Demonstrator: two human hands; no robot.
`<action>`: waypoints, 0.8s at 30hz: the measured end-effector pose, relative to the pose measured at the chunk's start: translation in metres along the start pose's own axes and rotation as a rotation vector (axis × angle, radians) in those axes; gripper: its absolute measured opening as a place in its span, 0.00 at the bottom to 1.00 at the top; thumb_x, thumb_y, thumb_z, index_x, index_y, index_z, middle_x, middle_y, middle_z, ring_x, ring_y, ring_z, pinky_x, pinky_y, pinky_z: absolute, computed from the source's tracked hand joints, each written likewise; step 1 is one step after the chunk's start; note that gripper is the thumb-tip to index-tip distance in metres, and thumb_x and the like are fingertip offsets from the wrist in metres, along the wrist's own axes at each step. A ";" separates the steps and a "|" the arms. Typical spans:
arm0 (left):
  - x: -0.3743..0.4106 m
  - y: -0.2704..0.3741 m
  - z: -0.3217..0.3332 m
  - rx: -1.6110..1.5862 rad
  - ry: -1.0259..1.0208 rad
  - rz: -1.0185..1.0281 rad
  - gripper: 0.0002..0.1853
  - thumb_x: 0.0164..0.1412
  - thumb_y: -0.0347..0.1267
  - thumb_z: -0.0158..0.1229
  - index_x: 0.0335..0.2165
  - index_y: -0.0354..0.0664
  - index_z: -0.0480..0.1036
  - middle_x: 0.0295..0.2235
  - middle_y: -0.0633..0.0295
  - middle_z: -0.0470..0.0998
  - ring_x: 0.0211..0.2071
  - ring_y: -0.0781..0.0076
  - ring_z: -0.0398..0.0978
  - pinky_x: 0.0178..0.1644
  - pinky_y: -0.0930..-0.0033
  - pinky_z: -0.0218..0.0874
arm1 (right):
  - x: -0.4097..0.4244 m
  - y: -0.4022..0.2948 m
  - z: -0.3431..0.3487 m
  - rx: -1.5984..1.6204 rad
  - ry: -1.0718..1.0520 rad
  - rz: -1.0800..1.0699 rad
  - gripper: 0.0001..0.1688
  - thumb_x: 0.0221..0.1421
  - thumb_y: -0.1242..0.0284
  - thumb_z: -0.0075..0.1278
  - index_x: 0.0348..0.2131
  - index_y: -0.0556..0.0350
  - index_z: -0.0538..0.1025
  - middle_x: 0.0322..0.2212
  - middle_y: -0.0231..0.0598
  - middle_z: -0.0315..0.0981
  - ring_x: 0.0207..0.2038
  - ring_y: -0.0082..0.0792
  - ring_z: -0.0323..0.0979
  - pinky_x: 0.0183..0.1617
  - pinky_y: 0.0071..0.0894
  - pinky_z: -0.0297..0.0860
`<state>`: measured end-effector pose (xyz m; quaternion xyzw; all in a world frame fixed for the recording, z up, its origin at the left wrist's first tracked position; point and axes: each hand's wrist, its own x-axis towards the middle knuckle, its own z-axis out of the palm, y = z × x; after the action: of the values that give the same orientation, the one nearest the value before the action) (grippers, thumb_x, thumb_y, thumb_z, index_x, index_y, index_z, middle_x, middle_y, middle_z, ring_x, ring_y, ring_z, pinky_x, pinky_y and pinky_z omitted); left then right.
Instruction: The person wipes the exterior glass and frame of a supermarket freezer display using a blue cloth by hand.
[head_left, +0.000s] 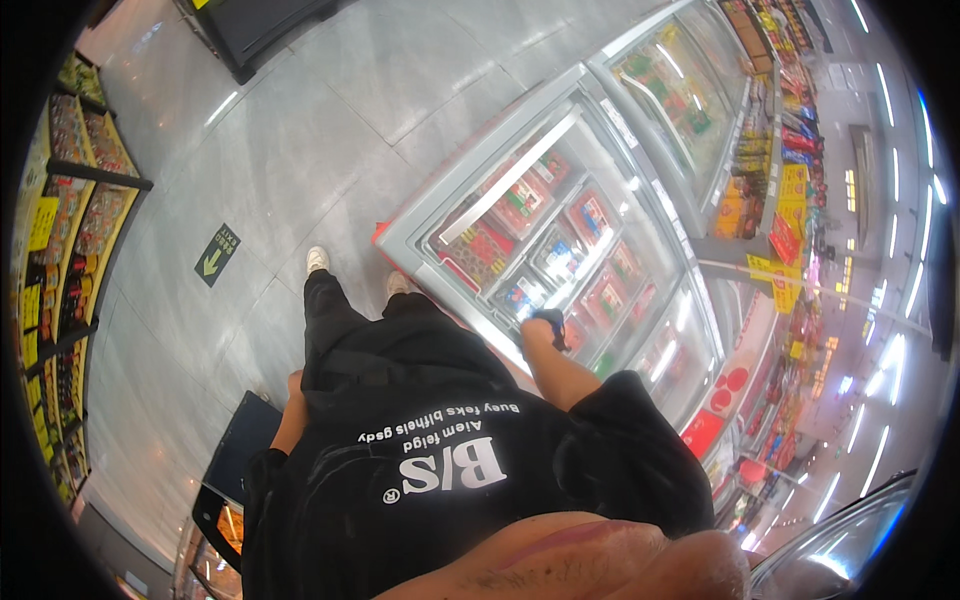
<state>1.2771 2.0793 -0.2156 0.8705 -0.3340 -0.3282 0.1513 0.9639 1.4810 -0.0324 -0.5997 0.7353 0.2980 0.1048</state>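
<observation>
My right hand (536, 328) is over the near edge of a chest freezer (435, 266) with a glass lid (615, 262). It is closed around a small dark object (556, 327) that I cannot identify. Under the glass lie several clear trays of packaged red food (519, 201), with white glare across them. My left hand (296, 382) hangs low at my left side, close to a dark panel (244, 442). Only a small part of it shows, its fingers are hidden, and whether it holds anything cannot be told.
Shelves (94, 174) with packs, jars and yellow tags stand at the left. A dark stand (259, 37) is at the top. Another glass-topped freezer (675, 97) adjoins at the right, with shelves of colourful packets (799, 142) beyond it. An exit arrow sign (217, 255) is on the grey tiled floor.
</observation>
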 end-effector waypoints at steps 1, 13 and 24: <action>0.022 0.021 0.029 -0.066 -0.024 0.043 0.13 0.56 0.40 0.51 0.28 0.43 0.76 0.23 0.51 0.77 0.28 0.44 0.76 0.30 0.45 0.65 | 0.021 0.021 -0.016 -0.057 0.095 0.064 0.26 0.58 0.63 0.44 0.49 0.62 0.76 0.52 0.52 0.72 0.54 0.54 0.72 0.57 0.44 0.68; 0.055 -0.099 -0.228 -0.824 -0.081 -0.484 0.17 0.65 0.39 0.52 0.42 0.34 0.74 0.32 0.54 0.81 0.31 0.64 0.79 0.27 0.65 0.63 | -0.225 -0.307 -0.022 0.265 0.228 -0.340 0.45 0.51 0.61 0.51 0.62 0.71 0.59 0.60 0.74 0.54 0.62 0.64 0.57 0.64 0.46 0.60; 0.041 -0.110 -0.254 -0.503 -0.185 -0.245 0.16 0.64 0.36 0.53 0.42 0.33 0.77 0.36 0.54 0.81 0.33 0.65 0.78 0.36 0.66 0.68 | -0.217 -0.245 -0.047 0.050 0.150 -0.668 0.24 0.58 0.71 0.44 0.54 0.38 0.73 0.43 0.47 0.71 0.47 0.52 0.72 0.47 0.51 0.71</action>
<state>1.5240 2.1425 -0.1005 0.8058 -0.1471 -0.4945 0.2907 1.2610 1.6076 0.0397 -0.8248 0.5112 0.1840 0.1567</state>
